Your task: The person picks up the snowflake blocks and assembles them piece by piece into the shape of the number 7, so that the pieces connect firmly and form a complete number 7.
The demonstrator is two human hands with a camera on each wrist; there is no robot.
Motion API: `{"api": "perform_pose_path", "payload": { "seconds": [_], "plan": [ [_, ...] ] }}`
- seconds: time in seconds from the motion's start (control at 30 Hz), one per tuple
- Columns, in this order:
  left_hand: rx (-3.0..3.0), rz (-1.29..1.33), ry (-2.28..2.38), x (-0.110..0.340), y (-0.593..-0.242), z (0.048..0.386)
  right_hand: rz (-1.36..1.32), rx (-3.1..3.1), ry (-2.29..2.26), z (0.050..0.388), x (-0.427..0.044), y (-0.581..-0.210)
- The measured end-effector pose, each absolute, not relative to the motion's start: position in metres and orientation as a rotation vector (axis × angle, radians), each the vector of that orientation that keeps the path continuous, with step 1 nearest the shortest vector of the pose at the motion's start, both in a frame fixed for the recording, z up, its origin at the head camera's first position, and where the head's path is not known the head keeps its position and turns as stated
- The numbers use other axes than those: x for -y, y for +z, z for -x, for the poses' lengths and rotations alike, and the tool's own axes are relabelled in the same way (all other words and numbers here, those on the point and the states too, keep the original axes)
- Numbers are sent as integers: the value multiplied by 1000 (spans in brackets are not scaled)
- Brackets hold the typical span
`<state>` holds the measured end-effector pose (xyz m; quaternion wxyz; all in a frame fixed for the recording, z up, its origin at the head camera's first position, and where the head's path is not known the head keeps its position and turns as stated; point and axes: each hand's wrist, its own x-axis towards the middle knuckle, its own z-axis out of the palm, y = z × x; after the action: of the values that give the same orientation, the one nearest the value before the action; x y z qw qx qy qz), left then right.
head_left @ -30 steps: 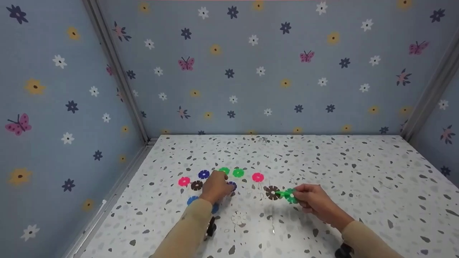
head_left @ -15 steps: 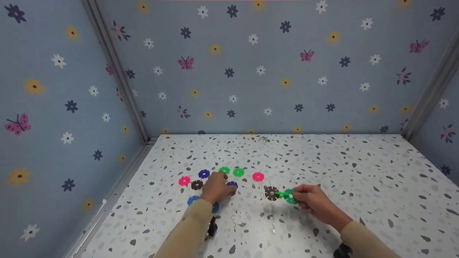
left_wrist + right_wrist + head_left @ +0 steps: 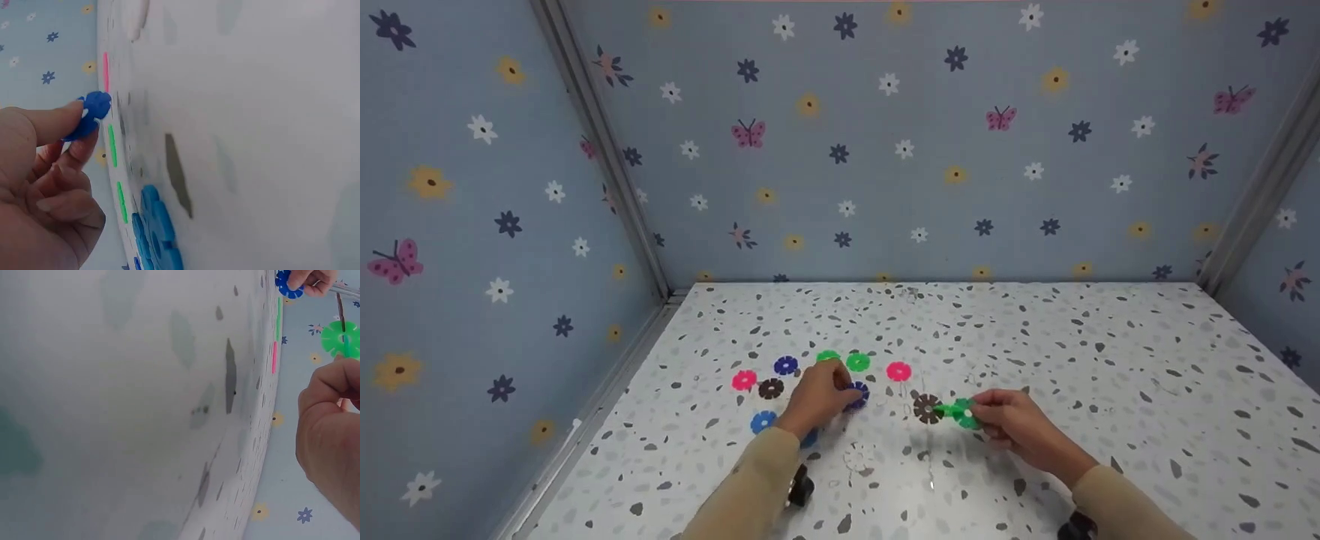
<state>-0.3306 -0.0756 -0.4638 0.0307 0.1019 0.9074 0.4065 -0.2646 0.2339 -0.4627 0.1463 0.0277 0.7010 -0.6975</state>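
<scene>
My left hand (image 3: 819, 399) pinches a dark blue notched plastic disc (image 3: 856, 395) between thumb and fingertips. The left wrist view shows that blue disc (image 3: 90, 117) lifted off the table. My right hand (image 3: 1020, 424) grips a green notched disc (image 3: 966, 413) by its edge. Joined to it are a second green piece, seen edge-on, and a brown disc (image 3: 928, 409) toward the left. In the right wrist view the green disc (image 3: 340, 338) stands above my right hand, the brown one edge-on beyond it. A gap lies between the blue disc and the brown one.
Loose discs lie flat on the speckled table (image 3: 1080, 337): pink (image 3: 745, 380), dark blue (image 3: 785, 365), brown (image 3: 770, 388), green (image 3: 858, 362), another pink (image 3: 898, 371), light blue (image 3: 764, 422) and a clear one (image 3: 858, 457). Flower-patterned panels (image 3: 870, 187) stand behind and at the sides.
My left hand has picked up the dark blue disc from the table and moved it slightly right. My right hand stays nearly still with the joined discs.
</scene>
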Motion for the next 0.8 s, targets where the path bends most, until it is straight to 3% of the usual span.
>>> {"api": "perform_pose_path", "payload": {
  "seconds": [0.3,0.8],
  "plan": [
    [-2583,-729,1531,62,-466,313,-121,-2011,-1986,266,-234,-463],
    [-2544,-936,1558,53,-463,299,-57,-1981,-1984,266,-232,-463]
  ]
}}
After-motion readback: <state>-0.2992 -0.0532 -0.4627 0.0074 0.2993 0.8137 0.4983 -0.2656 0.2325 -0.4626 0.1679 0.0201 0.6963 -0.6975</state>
